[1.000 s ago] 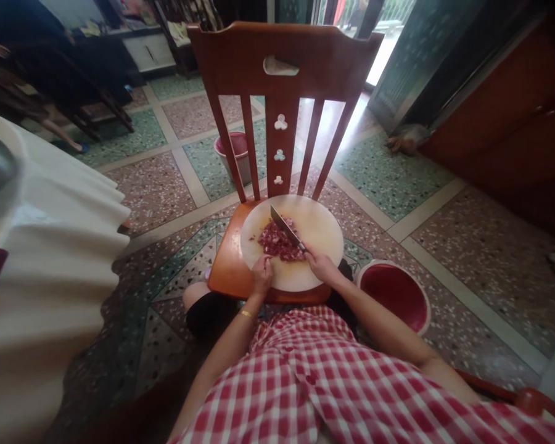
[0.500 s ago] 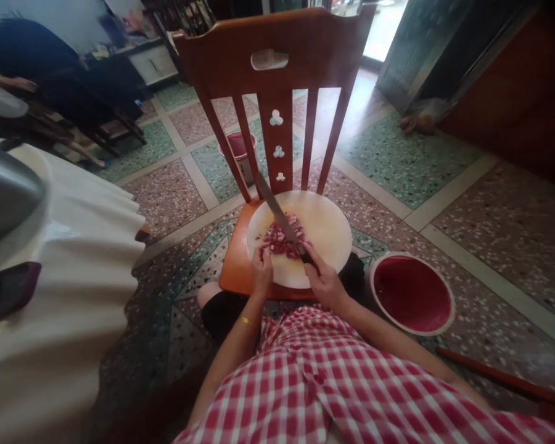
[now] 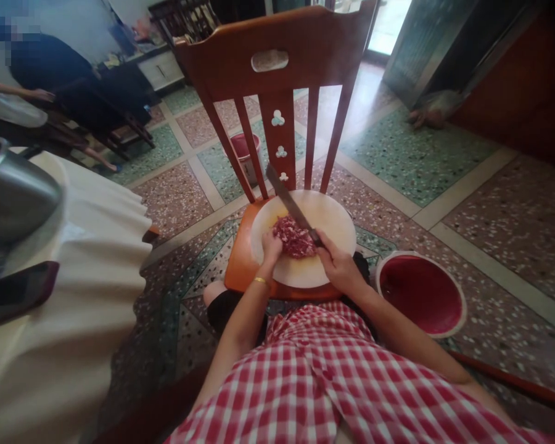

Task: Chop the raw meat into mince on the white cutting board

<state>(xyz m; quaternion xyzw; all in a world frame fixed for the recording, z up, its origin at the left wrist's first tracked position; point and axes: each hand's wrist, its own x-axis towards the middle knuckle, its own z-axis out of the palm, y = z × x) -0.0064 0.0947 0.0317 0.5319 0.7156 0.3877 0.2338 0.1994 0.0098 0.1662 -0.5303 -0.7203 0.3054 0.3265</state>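
Observation:
A round white cutting board (image 3: pixel 340 216) lies on the wooden chair seat (image 3: pixel 239 262) in front of me. On it sits a mound of chopped red meat (image 3: pixel 295 239) with pale bits. My right hand (image 3: pixel 341 266) is wrapped round the handle of a kitchen knife (image 3: pixel 289 198). The long blade slants up and left over the far side of the meat. My left hand (image 3: pixel 271 248) is closed at the left edge of the mound, its fingers bent together; whatever is in them is hidden.
The chair back (image 3: pixel 277 74) rises behind the board. A red-lined bucket (image 3: pixel 419 293) stands at right; another bucket (image 3: pixel 246 147) is beyond the chair. At left are a cloth-covered table (image 3: pixel 97 246), a metal pot (image 3: pixel 21 191) and a phone (image 3: pixel 18 293). A person (image 3: pixel 13 105) sits far left.
My left hand has shifted from the near left of the meat up against its left edge. The mound looks more gathered. The knife stays in my right hand; the whole view has shifted slightly.

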